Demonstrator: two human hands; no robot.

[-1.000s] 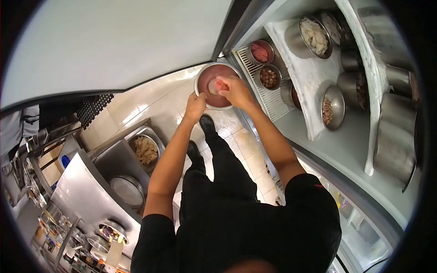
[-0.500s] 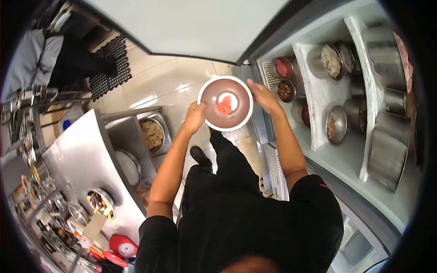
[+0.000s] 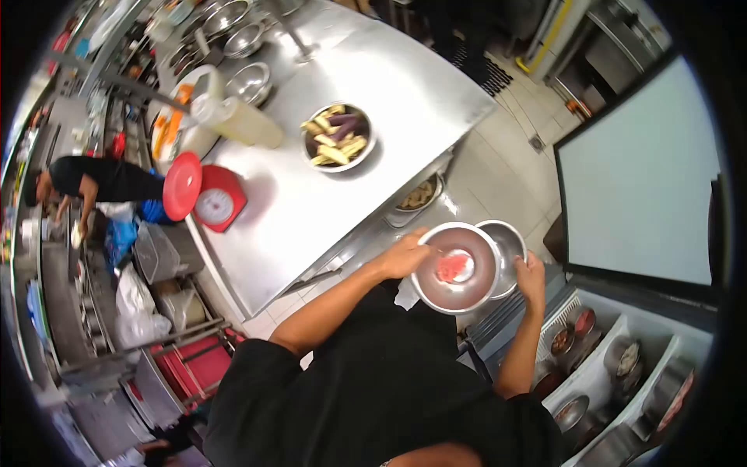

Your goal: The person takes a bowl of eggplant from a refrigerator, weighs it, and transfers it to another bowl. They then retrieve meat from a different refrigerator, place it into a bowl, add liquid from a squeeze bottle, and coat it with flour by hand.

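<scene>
Seen from the head camera, a person in a black shirt had swung from the open cabinet (image 3: 599,307), now at the lower right of the frame, so that the steel tabletop (image 3: 311,226), at the lower left half a second earlier, spread across the upper middle. A metal bowl (image 3: 510,253) had come into view right of center, partly covered by a pale-rimmed bowl (image 3: 471,293) in which a clump of pink food (image 3: 449,269) lay; whether the two touched could not be told. The left hand (image 3: 404,255) had its fingers clamped on the pale-rimmed bowl's near edge, while the right hand (image 3: 531,279), moments before at that bowl's opposite side, gripped the metal bowl's rim, most of its fingers hidden. For the work in hand, the change appeared to mean that each hand had a bowl of its own, the food left to the left hand's hold. A red scale (image 3: 226,198) and a bowl of cut vegetables (image 3: 334,138) stood on the tabletop, upper left, as another person (image 3: 124,179) worked at far left.
</scene>
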